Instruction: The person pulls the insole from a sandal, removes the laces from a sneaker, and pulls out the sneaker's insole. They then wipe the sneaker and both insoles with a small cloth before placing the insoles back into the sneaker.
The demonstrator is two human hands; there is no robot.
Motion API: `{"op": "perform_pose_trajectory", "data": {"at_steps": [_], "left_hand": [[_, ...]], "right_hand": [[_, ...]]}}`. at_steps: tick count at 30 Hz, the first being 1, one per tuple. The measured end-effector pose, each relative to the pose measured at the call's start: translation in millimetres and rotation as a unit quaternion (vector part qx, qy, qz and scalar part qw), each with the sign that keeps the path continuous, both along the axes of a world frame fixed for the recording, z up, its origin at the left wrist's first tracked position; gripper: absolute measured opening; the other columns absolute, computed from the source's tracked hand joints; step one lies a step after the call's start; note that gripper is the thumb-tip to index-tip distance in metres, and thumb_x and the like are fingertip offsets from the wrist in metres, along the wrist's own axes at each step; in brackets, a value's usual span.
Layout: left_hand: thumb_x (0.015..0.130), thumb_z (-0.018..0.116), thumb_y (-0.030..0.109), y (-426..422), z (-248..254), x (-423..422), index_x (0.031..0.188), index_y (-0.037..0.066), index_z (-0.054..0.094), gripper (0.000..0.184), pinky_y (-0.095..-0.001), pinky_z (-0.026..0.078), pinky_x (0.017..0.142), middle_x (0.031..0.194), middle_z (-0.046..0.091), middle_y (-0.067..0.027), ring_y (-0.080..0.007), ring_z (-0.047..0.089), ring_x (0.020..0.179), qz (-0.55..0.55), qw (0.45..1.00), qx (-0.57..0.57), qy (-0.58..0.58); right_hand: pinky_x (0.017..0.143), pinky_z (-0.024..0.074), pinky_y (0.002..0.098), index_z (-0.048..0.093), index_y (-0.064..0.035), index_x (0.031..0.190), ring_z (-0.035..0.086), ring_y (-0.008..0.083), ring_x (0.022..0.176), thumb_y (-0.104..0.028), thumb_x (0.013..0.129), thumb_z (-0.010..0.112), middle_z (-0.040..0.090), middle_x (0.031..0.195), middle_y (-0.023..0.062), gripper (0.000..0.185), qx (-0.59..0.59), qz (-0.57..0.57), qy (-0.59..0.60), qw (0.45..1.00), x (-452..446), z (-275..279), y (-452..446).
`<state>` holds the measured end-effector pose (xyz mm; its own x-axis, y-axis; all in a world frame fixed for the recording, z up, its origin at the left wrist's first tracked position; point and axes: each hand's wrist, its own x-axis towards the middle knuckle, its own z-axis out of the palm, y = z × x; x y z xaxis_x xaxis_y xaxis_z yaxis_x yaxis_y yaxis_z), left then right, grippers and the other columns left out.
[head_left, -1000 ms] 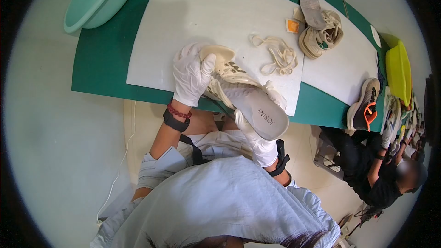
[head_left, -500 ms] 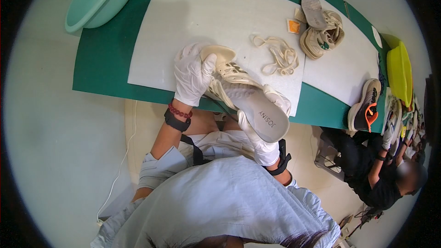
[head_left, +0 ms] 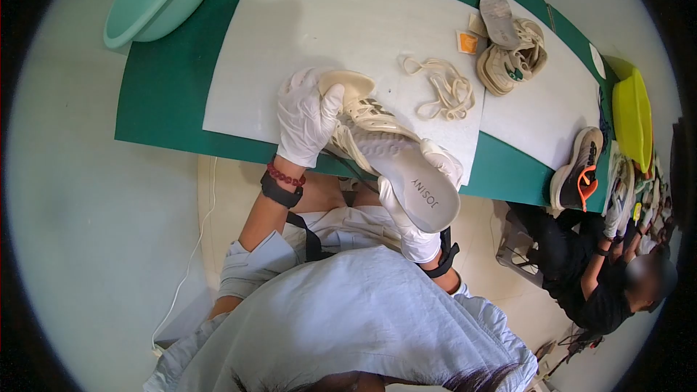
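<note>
A cream sneaker (head_left: 372,117) is held tilted over the table's near edge. My left hand (head_left: 305,120), in a white glove, is closed on its front end, the thumb against the tongue. A grey insole (head_left: 421,187) marked JOSINY lies along the shoe's opening. Its dimpled front part goes in under the lacing area, while the heel end shows outside. My gloved right hand (head_left: 408,229) is closed around that heel end, with the thumb on one side and fingers on the other. Whether it also grips the shoe's heel is hidden. Cream laces (head_left: 450,91) lie loose beyond the shoe.
Farther right on the white sheet (head_left: 327,14) stands another cream sneaker (head_left: 501,69) with an insole (head_left: 499,20) on top, beside an orange packet (head_left: 467,43). A dark sneaker (head_left: 577,167), yellow basin (head_left: 632,120) and green basin (head_left: 156,0) are around the table. A co-worker (head_left: 602,268) sits right.
Both hands keep their hold, and the sneaker and insole stay nearly in place. The whole view has shifted very slightly.
</note>
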<state>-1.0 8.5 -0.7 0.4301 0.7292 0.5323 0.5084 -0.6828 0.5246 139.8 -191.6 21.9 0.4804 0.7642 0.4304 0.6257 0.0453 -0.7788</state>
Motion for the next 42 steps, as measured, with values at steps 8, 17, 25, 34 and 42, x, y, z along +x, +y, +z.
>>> {"op": "perform_pose_trajectory", "data": {"at_steps": [8,17,25,34,42], "left_hand": [[0.102,0.056,0.041,2.0,-7.7,-1.4,0.108,0.004,0.068,0.040,-0.0477,0.046,0.089,0.101,0.068,-0.0168,-0.0388,0.062,0.099,-0.001,1.000,0.001,0.002],[0.102,0.056,0.041,1.4,-7.5,-1.6,0.108,0.003,0.068,0.040,-0.0476,0.046,0.089,0.101,0.067,-0.0174,-0.0393,0.061,0.098,-0.001,1.000,-0.008,0.000],[0.102,0.055,0.041,0.3,-8.8,-2.5,0.109,0.003,0.068,0.041,-0.0478,0.046,0.090,0.102,0.067,-0.0181,-0.0399,0.062,0.099,0.000,1.000,-0.031,0.000],[0.103,0.055,0.043,-1.6,-7.5,-1.5,0.109,0.003,0.069,0.044,-0.0482,0.046,0.091,0.103,0.068,-0.0192,-0.0404,0.062,0.101,0.004,0.998,-0.056,-0.007],[0.104,0.052,0.045,-3.4,-2.7,0.4,0.108,0.003,0.069,0.046,-0.0483,0.045,0.091,0.102,0.068,-0.0182,-0.0400,0.062,0.101,0.005,0.998,-0.058,-0.008]], "right_hand": [[0.103,0.0449,0.0455,0.055,-0.0018,0.133,0.055,0.0342,0.119,-0.020,0.071,0.091,0.055,0.126,0.0170,0.074,0.012,0.003,0.037,0.999,-0.9,-0.6,-0.9],[0.103,0.0452,0.0453,0.056,-0.0020,0.133,0.055,0.0341,0.119,-0.021,0.071,0.092,0.054,0.127,0.0171,0.075,0.014,0.003,0.041,0.999,-0.9,-6.6,-3.0],[0.103,0.0455,0.0450,0.055,-0.0018,0.133,0.055,0.0343,0.119,-0.020,0.071,0.092,0.054,0.126,0.0167,0.075,0.006,0.002,0.034,0.999,-0.9,-4.3,-4.5],[0.102,0.0468,0.0436,0.054,-0.0022,0.133,0.055,0.0331,0.120,-0.017,0.071,0.091,0.051,0.126,0.0162,0.073,-0.008,0.003,0.076,0.997,-2.3,-6.1,-7.7],[0.103,0.0461,0.0432,0.054,-0.0029,0.132,0.055,0.0330,0.119,-0.018,0.071,0.092,0.052,0.126,0.0159,0.074,0.001,0.006,-0.006,1.000,2.1,3.8,-3.8]]}}
